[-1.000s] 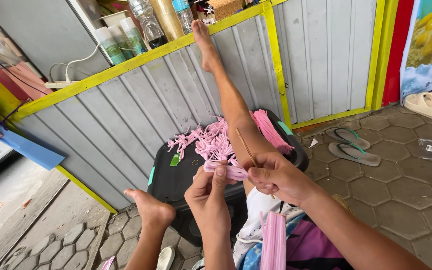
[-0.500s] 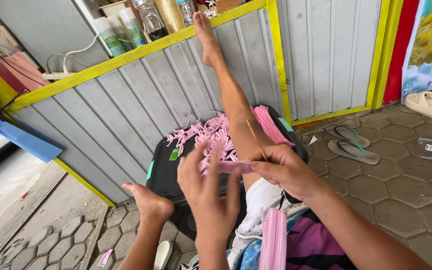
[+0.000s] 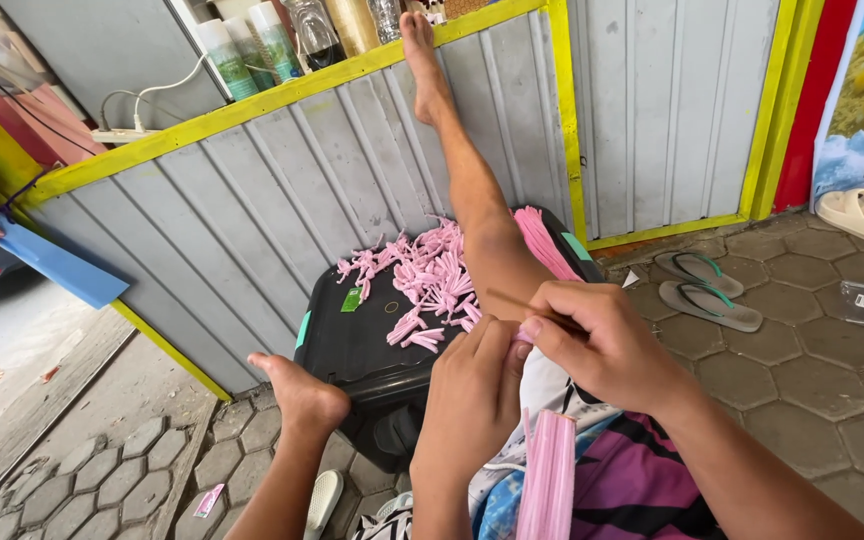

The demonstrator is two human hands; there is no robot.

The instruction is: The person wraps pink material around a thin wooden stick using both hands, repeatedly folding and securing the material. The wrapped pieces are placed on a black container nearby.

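Left hand (image 3: 472,385) — fingers curled, grip pinching small pink strip (image 3: 524,335) at fingertips, above lap. Right hand (image 3: 607,345) — grip pressed shut on thin brown stick (image 3: 532,308), tip meeting same strip. Bundle of long pink strips (image 3: 547,475) upright in lap, just below hands. Heap of finished pink pieces (image 3: 432,285) on black case (image 3: 347,345) ahead. Bare leg raised against grey corrugated wall (image 3: 282,190). Sandals (image 3: 707,290) on paved floor, right.

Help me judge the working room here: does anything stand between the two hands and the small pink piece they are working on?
Nothing visible does. The left hand and the right hand both already touch the small pink piece over the lap. The right hand also holds a thin brown stick against it.
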